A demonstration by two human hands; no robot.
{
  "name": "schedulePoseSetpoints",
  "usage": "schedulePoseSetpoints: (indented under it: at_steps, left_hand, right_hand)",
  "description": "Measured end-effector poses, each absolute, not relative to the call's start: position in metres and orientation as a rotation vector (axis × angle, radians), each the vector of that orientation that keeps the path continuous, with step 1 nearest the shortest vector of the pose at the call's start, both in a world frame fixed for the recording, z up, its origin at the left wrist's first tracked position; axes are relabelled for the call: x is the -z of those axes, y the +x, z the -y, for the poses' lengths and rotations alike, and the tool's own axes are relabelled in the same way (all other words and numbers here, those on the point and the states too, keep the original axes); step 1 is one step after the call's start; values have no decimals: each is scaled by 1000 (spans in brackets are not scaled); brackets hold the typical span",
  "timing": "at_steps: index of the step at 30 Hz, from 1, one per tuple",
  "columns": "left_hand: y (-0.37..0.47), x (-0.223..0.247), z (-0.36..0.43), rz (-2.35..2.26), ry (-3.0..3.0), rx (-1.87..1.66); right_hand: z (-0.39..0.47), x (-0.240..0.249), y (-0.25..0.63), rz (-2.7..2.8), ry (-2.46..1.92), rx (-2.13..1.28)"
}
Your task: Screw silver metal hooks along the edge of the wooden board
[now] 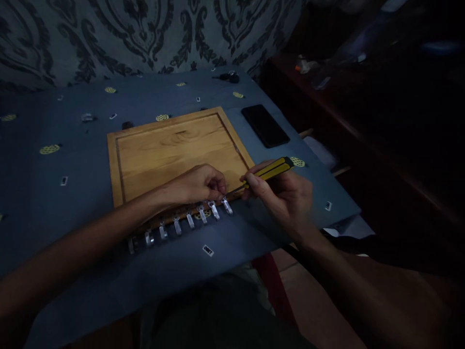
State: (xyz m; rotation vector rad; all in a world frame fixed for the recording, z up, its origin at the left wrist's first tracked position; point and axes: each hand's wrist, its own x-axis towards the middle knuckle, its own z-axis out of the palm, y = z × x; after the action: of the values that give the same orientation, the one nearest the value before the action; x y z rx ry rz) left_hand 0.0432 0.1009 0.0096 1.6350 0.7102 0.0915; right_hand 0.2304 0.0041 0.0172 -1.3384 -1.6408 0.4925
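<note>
A wooden board (174,155) with a grooved border lies on the blue table cover. Along its near edge runs a row of several shiny metal hooks or clips (190,221). My right hand (281,194) is closed around a yellow-and-black screwdriver (271,171), whose shaft points left toward the hook at the row's right end. My left hand (203,184) rests over the board's near edge, fingers pinched close to the screwdriver's tip. Whatever is between those fingertips is too small to make out.
A black phone (265,126) lies right of the board. Dark keys (228,76) sit near the back edge of the table cover (83,169). A small shiny piece (87,117) lies at the back left. Beyond the table's right side stands dark reddish furniture (327,106).
</note>
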Motion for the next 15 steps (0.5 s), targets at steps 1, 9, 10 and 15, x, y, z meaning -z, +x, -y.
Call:
schedulePoseSetpoints:
  at_steps: [1, 9, 10, 15]
  left_hand:
    - [44, -11, -101, -712, 1637, -78]
    - [45, -11, -108, -665, 1670, -18]
    - [45, -12, -108, -666, 1662, -8]
    - [45, -16, -110, -685, 1627, 56]
  right_hand:
    - [-4, -17, 231, 1643, -1336, -494]
    - [-5, -16, 231, 1614, -1329, -528]
    - [-5, -16, 231, 1604, -1330, -534]
    - [-5, -15, 229, 1583, -1314, -527]
